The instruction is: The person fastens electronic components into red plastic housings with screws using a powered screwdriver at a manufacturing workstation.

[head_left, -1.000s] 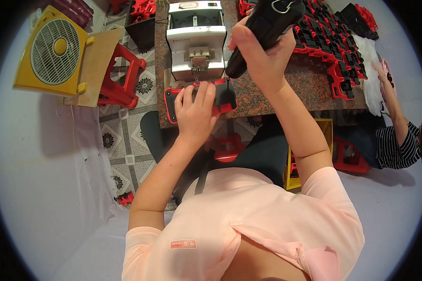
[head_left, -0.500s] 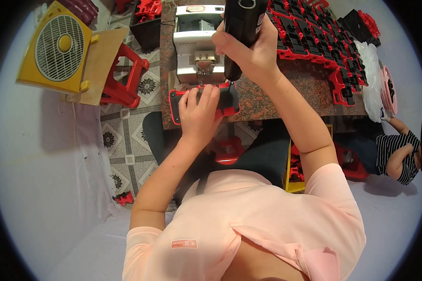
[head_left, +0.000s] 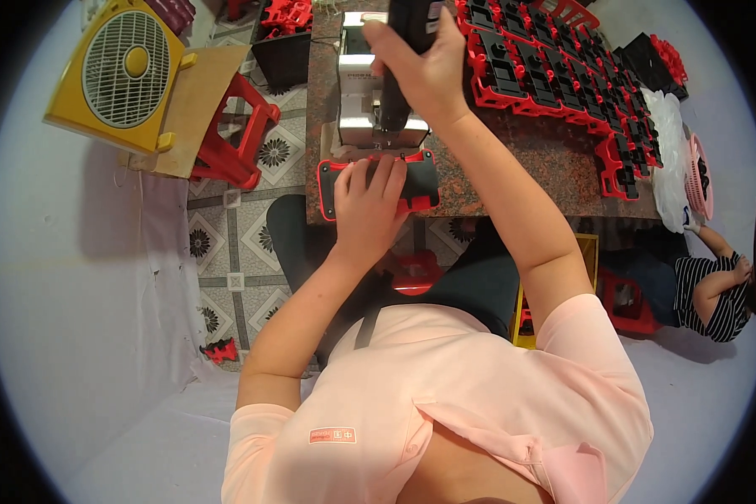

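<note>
My right hand (head_left: pixel 428 71) is wrapped round an upright black electric screwdriver (head_left: pixel 401 101). Its lower end is at the front of a white and silver screw feeder (head_left: pixel 357 92), and the tip is too blurred to make out. At the table's front edge lies a flat plastic housing (head_left: pixel 422 178), black on top with a red rim and dark spots at its corners. My left hand (head_left: pixel 370 197) grips this housing, with its fingers spread over the black face and the thumb side by the near edge.
Rows of red and black housings (head_left: pixel 546 76) cover the right of the speckled stone table (head_left: pixel 466 181). Black bins of red parts stand at the back left and far right. A yellow fan (head_left: pixel 130 76) stands on the left. At the right edge is another person (head_left: pixel 710 286) in a striped top.
The screwdriver in my right hand has moved from the housing's far right corner, leftward and away from me, to the feeder's front. My left hand still holds the housing; the whole view has shifted slightly.
</note>
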`<state>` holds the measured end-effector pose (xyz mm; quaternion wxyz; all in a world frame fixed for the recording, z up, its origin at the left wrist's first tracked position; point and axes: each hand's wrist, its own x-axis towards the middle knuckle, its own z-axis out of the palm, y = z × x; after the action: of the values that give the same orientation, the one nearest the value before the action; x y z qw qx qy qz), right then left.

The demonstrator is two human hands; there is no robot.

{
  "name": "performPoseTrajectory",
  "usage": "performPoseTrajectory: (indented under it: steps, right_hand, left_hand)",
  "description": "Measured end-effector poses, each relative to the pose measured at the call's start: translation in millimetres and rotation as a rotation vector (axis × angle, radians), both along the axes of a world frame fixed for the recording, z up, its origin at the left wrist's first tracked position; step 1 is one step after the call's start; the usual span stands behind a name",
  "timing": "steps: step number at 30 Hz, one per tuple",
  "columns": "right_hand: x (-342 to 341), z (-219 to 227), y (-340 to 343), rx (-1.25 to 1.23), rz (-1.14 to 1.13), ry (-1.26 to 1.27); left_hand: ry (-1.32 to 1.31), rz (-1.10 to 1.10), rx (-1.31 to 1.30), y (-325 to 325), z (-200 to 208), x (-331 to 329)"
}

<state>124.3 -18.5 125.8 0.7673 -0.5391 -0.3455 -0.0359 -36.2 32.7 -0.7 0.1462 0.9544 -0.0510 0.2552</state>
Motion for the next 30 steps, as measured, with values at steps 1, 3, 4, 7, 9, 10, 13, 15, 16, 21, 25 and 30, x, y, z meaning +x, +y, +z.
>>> performPoseTrajectory:
  steps: [1, 3, 4, 7, 9, 10, 13, 15, 16, 21, 25, 30]
  right_hand:
    - [-3, 5, -5, 0.043, -0.009, -0.025]
    - [-5, 14, -25, 0.07, 0.011, -0.149]
    - [-15, 29, -36, 0.076, 0.004, -0.201]
    - [-21, 14, -57, 0.28, 0.198, -0.232]
    - [-55, 19, -86, 0.084, -0.002, -0.07]
    - [-56, 12, -93, 0.084, -0.005, -0.071]
    - [-60, 4, -104, -0.031, 0.001, -0.165]
    - [-62, 1, -104, -0.045, -0.007, -0.177]
    - [-62, -1, -104, -0.063, -0.011, -0.19]
    - [-69, -8, -93, -0.099, -0.01, -0.21]
    - [-79, -8, -82, -0.103, -0.044, -0.157]
    - [-81, -8, -87, -0.097, -0.105, -0.131]
  left_hand:
    - [0.001, 0.0, -0.007, 2, 0, 0]
    - [0.0, 0.022, 0.016, 3, 2, -1]
    - [0.008, 0.03, 0.009, 3, 3, 2]
    - [-0.036, 0.059, 0.012, 4, -3, 1]
    - [-0.063, 0.07, 0.036, 3, -4, 6]
    - [-0.064, 0.067, 0.036, 1, -4, 7]
    - [-0.06, 0.063, 0.037, -1, -3, 8]
    - [-0.059, 0.06, 0.031, -1, -3, 7]
    - [-0.059, 0.059, 0.034, -2, -3, 7]
    - [-0.067, 0.079, 0.042, 1, -7, 5]
    - [-0.018, 0.058, 0.058, 3, -2, 5]
    - [0.014, 0.027, 0.128, 0, -4, 12]
